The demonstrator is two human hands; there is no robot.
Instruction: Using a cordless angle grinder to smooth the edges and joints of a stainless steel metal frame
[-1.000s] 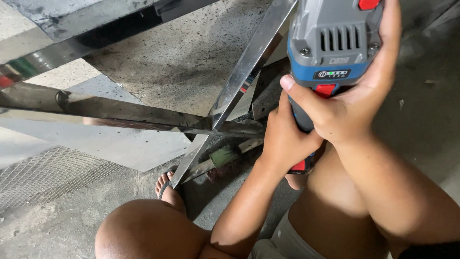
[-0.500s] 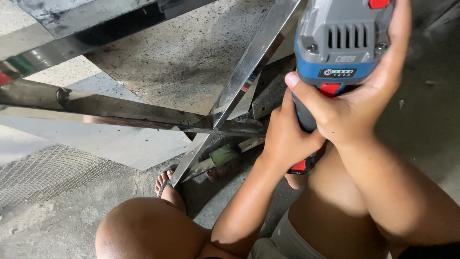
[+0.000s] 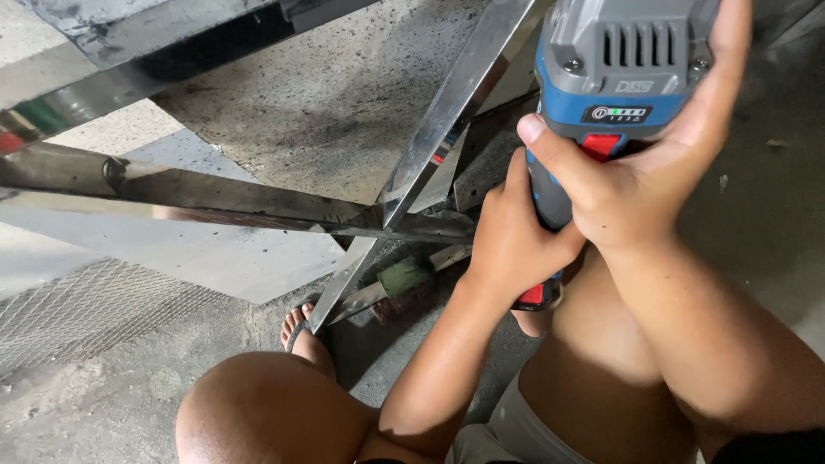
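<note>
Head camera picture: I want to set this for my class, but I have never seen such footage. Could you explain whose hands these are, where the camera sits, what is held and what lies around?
The camera sits on the person's head and looks down, so you see their own arms, knees and a sandalled foot. Both hands grip a blue and grey cordless power tool: the right hand wraps its upper body, and the left hand holds the handle lower down. In front stands a frame of shiny steel bars that meet at a joint. Beneath is a rough concrete floor, with silver wire mesh lying at the left. The working tip of the tool is hidden.
</note>
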